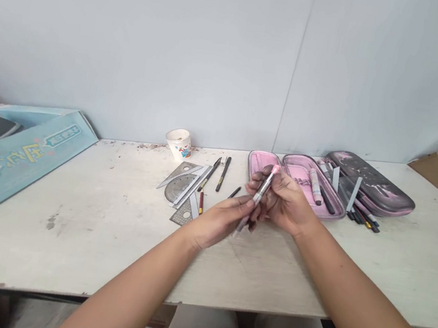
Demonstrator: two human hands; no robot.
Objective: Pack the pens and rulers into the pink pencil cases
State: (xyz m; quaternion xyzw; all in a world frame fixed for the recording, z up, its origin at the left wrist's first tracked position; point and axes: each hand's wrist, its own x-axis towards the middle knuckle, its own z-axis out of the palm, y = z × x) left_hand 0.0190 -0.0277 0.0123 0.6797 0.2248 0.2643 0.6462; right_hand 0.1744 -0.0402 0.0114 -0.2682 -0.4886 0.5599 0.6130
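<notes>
A slim silvery pen with a pink upper end is held slantwise in front of me, above the table. My left hand is closed around its lower part, the thumb along the barrel. Fingers of my right hand pinch it near the pink end. Dark smudges mark the fingers of both hands. Just behind them lies an open pink pencil case, partly hidden by my right hand, with a pink-and-white marker and a black pen inside.
Left of my hands lie a clear protractor, set squares, a red pencil and black pens. A paper cup stands behind. A dark closed case sits right; a blue box is far left.
</notes>
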